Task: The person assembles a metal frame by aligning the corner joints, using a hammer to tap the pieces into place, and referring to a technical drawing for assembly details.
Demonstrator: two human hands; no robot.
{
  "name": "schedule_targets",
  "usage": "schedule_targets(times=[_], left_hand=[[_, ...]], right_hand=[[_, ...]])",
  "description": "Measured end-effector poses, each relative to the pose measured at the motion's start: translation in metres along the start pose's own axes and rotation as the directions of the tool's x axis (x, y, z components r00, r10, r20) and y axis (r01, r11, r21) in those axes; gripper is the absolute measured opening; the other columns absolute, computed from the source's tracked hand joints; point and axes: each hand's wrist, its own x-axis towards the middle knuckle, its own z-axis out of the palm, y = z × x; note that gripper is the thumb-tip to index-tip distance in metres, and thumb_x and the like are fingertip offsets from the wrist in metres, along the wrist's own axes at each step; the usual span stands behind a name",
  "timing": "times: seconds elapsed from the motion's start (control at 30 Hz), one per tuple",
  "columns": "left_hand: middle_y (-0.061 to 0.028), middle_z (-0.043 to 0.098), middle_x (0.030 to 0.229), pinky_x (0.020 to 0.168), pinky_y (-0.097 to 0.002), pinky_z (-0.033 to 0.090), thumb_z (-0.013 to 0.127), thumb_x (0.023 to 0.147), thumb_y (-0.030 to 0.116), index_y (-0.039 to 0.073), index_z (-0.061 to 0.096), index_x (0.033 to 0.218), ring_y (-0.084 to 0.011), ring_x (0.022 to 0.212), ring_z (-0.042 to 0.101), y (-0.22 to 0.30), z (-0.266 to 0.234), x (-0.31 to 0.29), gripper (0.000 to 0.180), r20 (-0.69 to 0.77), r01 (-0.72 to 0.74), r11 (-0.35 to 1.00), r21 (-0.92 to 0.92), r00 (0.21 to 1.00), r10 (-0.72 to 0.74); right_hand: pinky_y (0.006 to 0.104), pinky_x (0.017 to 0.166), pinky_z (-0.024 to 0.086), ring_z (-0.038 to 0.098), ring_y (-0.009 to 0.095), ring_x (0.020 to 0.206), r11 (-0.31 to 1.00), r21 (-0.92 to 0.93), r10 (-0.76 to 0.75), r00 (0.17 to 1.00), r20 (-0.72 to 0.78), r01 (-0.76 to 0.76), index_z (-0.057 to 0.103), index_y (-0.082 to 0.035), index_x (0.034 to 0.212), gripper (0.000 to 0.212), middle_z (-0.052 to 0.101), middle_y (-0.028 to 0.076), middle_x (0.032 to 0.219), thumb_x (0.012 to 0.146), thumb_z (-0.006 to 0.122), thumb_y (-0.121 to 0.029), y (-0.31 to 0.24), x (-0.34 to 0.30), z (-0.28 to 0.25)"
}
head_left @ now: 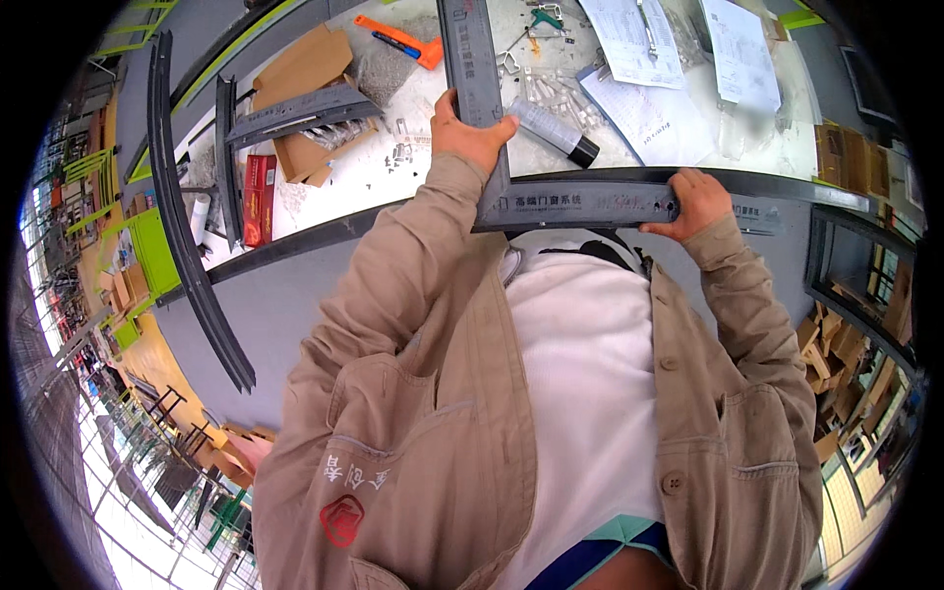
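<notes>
My left hand grips a dark grey metal frame profile that runs away from me, its thumb laid across the top face. Near my waist a second grey profile lies crosswise, and the two meet in a corner just below my left hand. My right hand is closed round the crosswise profile close to its right end, beside small holes in its face. A clear tube with a black cap lies inside the corner, right of my left hand.
An open cardboard box with metal parts, an orange tool and a red box lie on the white table at left. Papers spread at the far right. A long dark profile juts past the table's left side.
</notes>
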Motion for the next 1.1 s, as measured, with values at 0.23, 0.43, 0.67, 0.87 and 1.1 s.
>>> schedule_targets(times=[0.23, 0.43, 0.67, 0.87, 1.1], left_hand=[[-0.0271, 0.048, 0.128, 0.103, -0.0382, 0.041, 0.085, 0.063, 0.035, -0.008, 0.037, 0.135, -0.0354, 0.119, 0.049, -0.003, 0.000, 0.000, 0.097, -0.034, -0.029, 0.996, 0.085, 0.999, 0.032], [-0.0297, 0.038, 0.135, 0.107, -0.0418, 0.037, 0.084, 0.067, 0.042, -0.007, 0.031, 0.140, -0.0400, 0.126, 0.040, 0.009, -0.002, -0.007, 0.103, -0.033, -0.076, 0.968, 0.238, 0.996, 0.086], [-0.0274, 0.037, 0.143, 0.109, -0.0508, 0.030, 0.061, 0.086, 0.052, 0.001, 0.021, 0.148, -0.0397, 0.135, 0.035, -0.022, -0.031, -0.061, 0.090, 0.234, -0.274, 0.913, 0.301, 0.950, 0.208], [-0.0136, 0.047, 0.141, 0.111, -0.0548, 0.018, 0.050, 0.090, 0.055, 0.012, 0.036, 0.144, -0.0319, 0.132, 0.043, -0.042, -0.039, -0.089, 0.070, 0.240, -0.220, 0.851, 0.477, 0.964, 0.115], [-0.0130, 0.053, 0.134, 0.110, -0.0534, 0.020, 0.052, 0.091, 0.051, 0.013, 0.047, 0.136, -0.0294, 0.129, 0.046, -0.033, -0.031, -0.098, 0.060, 0.155, -0.064, 0.853, 0.518, 0.988, -0.020]], right_hand=[[0.0403, 0.073, 0.048, 0.057, 0.031, 0.081, 0.999, 0.013, -0.035, 0.999, -0.006, 0.035, 0.058, -0.003, 0.087, 0.068, 0.056, 0.011, 0.084, 0.053, 0.085, -0.056, -0.001, 0.002, -0.003], [0.0409, 0.074, 0.046, 0.056, 0.031, 0.081, 0.999, -0.030, -0.028, 1.000, 0.008, 0.028, 0.057, -0.004, 0.083, 0.066, 0.055, 0.011, 0.083, 0.056, 0.084, -0.058, 0.003, -0.001, 0.002], [0.0394, 0.078, 0.043, 0.057, 0.028, 0.089, 0.999, -0.037, 0.018, 1.000, 0.018, -0.018, 0.063, -0.007, 0.085, 0.063, 0.059, 0.009, 0.089, 0.056, 0.082, -0.060, 0.000, -0.004, -0.004], [0.0378, 0.082, 0.043, 0.058, 0.027, 0.093, 1.000, -0.024, -0.011, 1.000, 0.023, 0.012, 0.066, -0.008, 0.093, 0.068, 0.062, 0.008, 0.093, 0.059, 0.078, -0.065, -0.001, -0.007, -0.010], [0.0360, 0.082, 0.043, 0.058, 0.024, 0.094, 0.999, 0.031, -0.039, 0.999, -0.002, 0.039, 0.067, -0.008, 0.098, 0.070, 0.062, 0.007, 0.093, 0.060, 0.076, -0.067, 0.001, -0.014, -0.012]])
